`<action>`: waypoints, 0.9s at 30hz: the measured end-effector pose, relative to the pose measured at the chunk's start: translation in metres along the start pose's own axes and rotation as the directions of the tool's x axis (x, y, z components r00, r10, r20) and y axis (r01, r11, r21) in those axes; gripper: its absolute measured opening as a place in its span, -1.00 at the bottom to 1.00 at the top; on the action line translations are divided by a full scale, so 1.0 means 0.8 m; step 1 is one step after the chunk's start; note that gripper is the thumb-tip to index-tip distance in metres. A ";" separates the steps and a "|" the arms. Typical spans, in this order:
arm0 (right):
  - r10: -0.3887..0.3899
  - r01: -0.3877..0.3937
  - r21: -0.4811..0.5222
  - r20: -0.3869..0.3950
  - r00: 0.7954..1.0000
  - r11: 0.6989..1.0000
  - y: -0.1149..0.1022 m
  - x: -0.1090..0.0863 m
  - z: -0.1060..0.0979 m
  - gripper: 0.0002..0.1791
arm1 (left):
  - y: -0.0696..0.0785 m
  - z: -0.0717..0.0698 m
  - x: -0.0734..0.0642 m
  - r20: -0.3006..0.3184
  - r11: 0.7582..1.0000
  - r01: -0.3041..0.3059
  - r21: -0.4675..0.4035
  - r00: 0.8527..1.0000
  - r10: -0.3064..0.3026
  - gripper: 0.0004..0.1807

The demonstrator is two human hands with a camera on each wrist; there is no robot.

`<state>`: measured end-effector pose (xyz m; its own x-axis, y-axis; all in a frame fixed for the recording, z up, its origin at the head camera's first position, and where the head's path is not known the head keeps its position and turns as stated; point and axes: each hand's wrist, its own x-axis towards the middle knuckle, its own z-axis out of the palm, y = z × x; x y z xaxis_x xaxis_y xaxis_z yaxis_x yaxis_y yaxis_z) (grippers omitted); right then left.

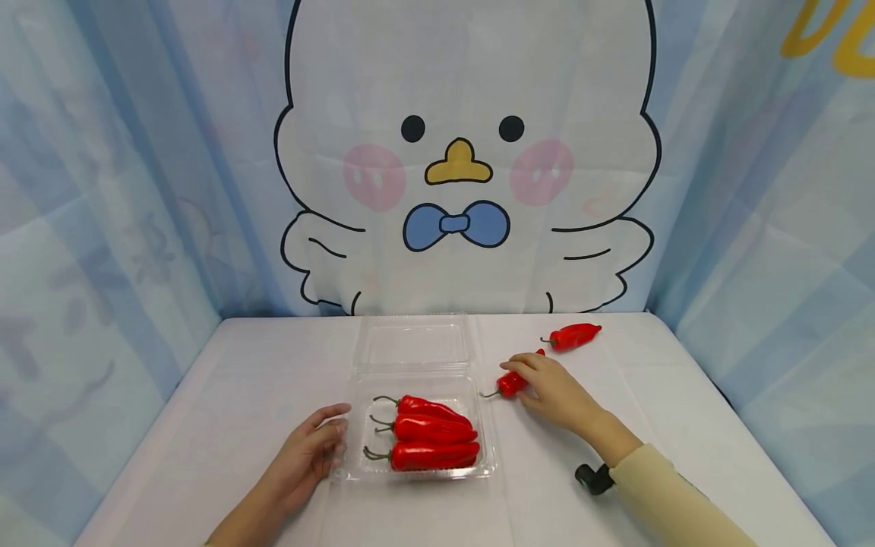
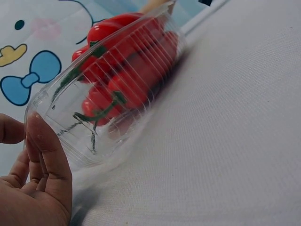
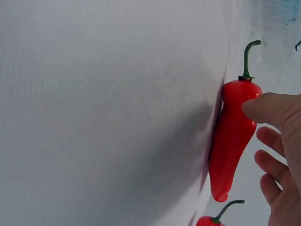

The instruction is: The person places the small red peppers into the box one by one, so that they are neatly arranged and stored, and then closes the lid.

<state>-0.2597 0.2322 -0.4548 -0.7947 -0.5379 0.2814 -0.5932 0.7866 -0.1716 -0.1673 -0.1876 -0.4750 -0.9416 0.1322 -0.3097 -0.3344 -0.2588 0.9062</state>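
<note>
A clear plastic clamshell box [image 1: 488, 463] with several red peppers [image 1: 435, 456] in its base stands before me, its lid [image 1: 415, 342] laid back. At the box's left side, my left hand [image 1: 311, 452] pinches the rim between thumb and fingers, as the left wrist view shows. My right hand [image 1: 557, 391] reaches over a loose red pepper [image 3: 233, 136] lying on the table right of the box. The thumb [image 3: 263, 107] overlaps the pepper near its stem end, while the other fingertips [image 3: 270, 162] stand spread on its far side, with a gap showing.
Another red pepper [image 1: 574, 336] lies farther back, near the right rear of the white-covered table [image 1: 273, 357]. A printed cloth [image 1: 465, 91] hangs behind the table, with curtains at both sides. A black wrist device [image 1: 593, 479] sits under my right forearm.
</note>
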 end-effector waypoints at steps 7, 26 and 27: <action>0.044 -0.044 -0.028 0.018 0.999 0.999 0.004 0.003 0.005 -0.47 | 0.000 0.001 0.000 -0.004 1.000 -0.007 -0.002 1.000 0.007 -0.63; 0.087 -0.087 -0.001 0.061 0.994 0.996 0.017 0.006 0.005 -0.52 | 0.000 -0.001 0.000 0.009 1.000 0.001 -0.006 1.000 -0.001 -0.64; 0.085 -0.085 -0.001 0.064 0.994 0.996 0.017 0.006 0.004 -0.51 | 0.000 -0.001 0.000 0.009 1.000 0.002 -0.006 1.000 -0.001 -0.64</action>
<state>-0.2717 0.2393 -0.4589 -0.8489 -0.4874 0.2046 -0.5233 0.8297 -0.1943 -0.1676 -0.1883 -0.4756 -0.9407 0.1413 -0.3084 -0.3361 -0.2643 0.9040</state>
